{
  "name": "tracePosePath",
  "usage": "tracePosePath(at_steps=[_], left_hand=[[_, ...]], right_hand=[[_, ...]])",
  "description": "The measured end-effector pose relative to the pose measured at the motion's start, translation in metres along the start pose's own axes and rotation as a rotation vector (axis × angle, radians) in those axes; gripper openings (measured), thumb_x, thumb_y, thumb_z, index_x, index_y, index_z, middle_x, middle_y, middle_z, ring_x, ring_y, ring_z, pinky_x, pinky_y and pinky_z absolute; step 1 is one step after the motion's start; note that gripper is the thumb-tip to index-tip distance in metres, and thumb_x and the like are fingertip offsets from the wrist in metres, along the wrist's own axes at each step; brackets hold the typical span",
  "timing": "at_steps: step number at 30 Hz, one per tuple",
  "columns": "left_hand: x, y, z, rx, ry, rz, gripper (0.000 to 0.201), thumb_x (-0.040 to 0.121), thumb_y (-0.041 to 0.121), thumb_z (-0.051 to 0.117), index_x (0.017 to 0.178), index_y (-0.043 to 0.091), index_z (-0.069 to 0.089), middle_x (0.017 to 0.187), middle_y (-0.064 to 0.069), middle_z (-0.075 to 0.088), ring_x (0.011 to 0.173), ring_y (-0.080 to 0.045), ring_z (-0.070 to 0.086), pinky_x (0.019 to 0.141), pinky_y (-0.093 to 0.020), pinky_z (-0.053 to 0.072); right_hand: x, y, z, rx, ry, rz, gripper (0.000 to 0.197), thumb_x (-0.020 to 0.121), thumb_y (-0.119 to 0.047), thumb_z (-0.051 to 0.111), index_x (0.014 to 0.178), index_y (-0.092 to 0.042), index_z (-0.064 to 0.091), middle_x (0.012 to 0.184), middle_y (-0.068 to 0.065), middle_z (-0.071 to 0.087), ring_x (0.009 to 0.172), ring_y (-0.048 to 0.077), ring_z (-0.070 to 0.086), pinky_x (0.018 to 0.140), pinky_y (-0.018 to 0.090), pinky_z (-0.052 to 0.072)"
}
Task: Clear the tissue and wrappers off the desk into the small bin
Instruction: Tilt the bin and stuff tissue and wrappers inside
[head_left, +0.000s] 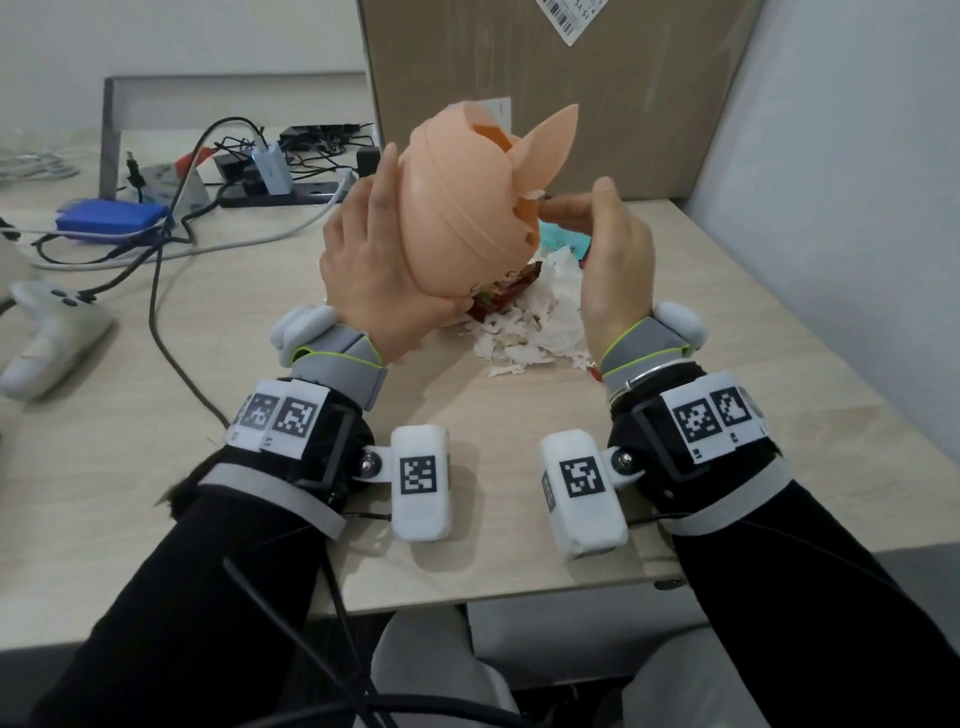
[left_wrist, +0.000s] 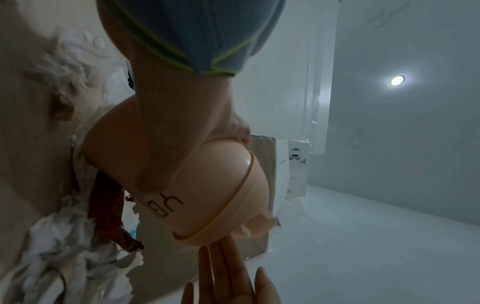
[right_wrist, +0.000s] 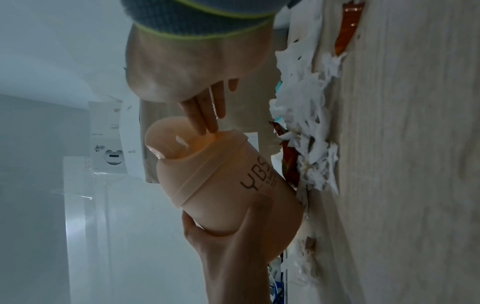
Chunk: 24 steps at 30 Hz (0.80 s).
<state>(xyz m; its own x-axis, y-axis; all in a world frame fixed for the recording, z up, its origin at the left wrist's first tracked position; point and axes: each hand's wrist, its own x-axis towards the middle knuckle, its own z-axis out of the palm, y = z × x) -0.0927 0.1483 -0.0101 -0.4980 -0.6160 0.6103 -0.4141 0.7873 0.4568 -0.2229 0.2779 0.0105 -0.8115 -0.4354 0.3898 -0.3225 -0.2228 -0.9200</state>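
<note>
Right now the small bin (head_left: 467, 202), a peach-coloured plastic tub with a flap lid, is held off the desk (head_left: 260, 322) and tipped, its long axis slanting up and away from the person so that the lid end points toward the cardboard box (head_left: 597, 93) behind. Directly beneath and just to the right of it lies the shredded white tissue (head_left: 540, 317), with a red wrapper (head_left: 498, 291) tucked under the bin's lower end and a teal wrapper (head_left: 563, 240) farther back. The left hand (head_left: 374, 265) wraps around the bin's base, thumb and fingers curled against its wall. The right hand (head_left: 608, 260) holds nothing; its straight fingers (right_wrist: 205, 119) reach across to touch the lid's rim. Being empty and directly above the pile, the right hand looks better placed to gather the litter, while the left need only tilt the opening toward it.
</note>
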Motion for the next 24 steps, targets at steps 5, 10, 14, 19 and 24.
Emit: tracePosePath(at_steps=[5,10,14,19,24], left_hand=[[-0.001,0.007,-0.003,-0.01,-0.05,0.073,0.127,0.046,0.062,0.063,0.154,0.019,0.013,0.151,-0.01,0.033,0.133,-0.035,0.034,0.104,-0.048,0.034],[-0.001,0.004,-0.002,0.004,-0.004,0.029,0.127,0.048,0.057,0.073,0.154,0.022,0.012,0.151,-0.007,0.033,0.134,-0.034,0.034,0.103,-0.05,0.035],[0.0,0.002,-0.002,-0.009,0.091,-0.108,0.127,0.049,0.056,0.077,0.154,0.026,0.012,0.15,-0.006,0.034,0.135,-0.033,0.034,0.103,-0.05,0.034],[0.004,0.002,-0.002,-0.021,0.183,-0.303,0.13,0.044,0.061,0.076,0.154,0.032,0.012,0.15,-0.005,0.034,0.135,-0.032,0.035,0.104,-0.051,0.033],[0.004,0.007,-0.007,-0.076,0.184,-0.397,0.135,0.037,0.067,0.068,0.154,0.033,0.01,0.152,-0.001,0.031,0.138,-0.029,0.03,0.105,-0.048,0.03]], right_hand=[[-0.008,0.011,0.009,-0.004,-0.357,0.07,0.052,0.089,-0.061,0.026,0.118,-0.029,0.056,0.122,-0.006,0.059,0.117,0.01,0.052,0.108,0.029,0.036],[-0.008,0.008,0.006,0.016,-0.19,0.043,0.062,0.093,-0.054,0.022,0.102,-0.016,0.071,0.105,-0.007,0.069,0.1,-0.006,0.058,0.093,0.008,0.037],[0.006,0.005,-0.013,-0.276,0.152,0.028,0.049,0.099,-0.039,0.027,0.091,-0.015,0.069,0.099,0.003,0.07,0.096,0.02,0.061,0.083,0.03,0.042],[0.026,0.032,-0.043,-0.991,-0.107,0.422,0.058,0.097,-0.049,0.018,0.133,-0.013,0.045,0.134,0.021,0.045,0.117,0.039,0.044,0.098,0.041,0.031],[0.02,0.026,-0.036,-0.931,-0.222,0.374,0.04,0.1,-0.02,0.027,0.133,0.0,0.039,0.128,0.027,0.052,0.117,0.041,0.049,0.094,0.043,0.038]])
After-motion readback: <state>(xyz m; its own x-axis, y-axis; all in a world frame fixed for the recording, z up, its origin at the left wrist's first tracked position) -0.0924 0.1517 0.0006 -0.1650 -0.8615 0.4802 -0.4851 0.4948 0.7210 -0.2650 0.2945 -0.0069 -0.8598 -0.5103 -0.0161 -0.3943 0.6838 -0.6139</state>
